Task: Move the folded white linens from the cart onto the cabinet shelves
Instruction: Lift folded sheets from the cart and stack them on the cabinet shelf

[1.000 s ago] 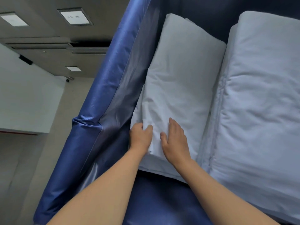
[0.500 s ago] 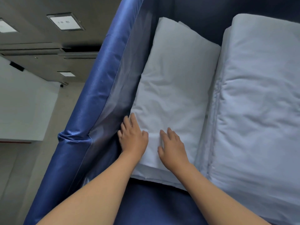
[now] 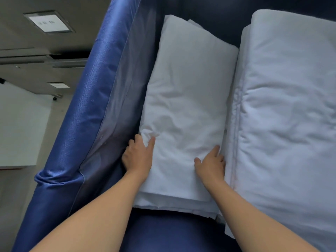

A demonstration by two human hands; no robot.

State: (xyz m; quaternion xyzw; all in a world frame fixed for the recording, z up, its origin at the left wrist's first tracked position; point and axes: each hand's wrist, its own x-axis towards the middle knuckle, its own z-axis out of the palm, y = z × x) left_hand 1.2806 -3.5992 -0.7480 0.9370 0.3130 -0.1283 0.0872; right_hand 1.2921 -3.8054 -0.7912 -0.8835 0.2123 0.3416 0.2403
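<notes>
Creased white folded linen (image 3: 189, 99), left hand (image 3: 138, 157) and right hand (image 3: 211, 163) gripping its sides; glossy blue cart liner (image 3: 91, 110)

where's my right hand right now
In the head view, the right hand sits at the narrow linen stack's right edge, beside the larger linen pile.

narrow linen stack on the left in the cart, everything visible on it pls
The narrow stack is white folded cloth, lightly creased, in several flat layers whose edges show at the near end. It lies lengthwise in the blue cart, its left side along the cart's fabric wall and its right side against the wider stack. The left hand holds its left edge, thumb on top, fingers tucked down the side. The right hand rests at its right edge, fingers going into the gap between stacks.
</notes>
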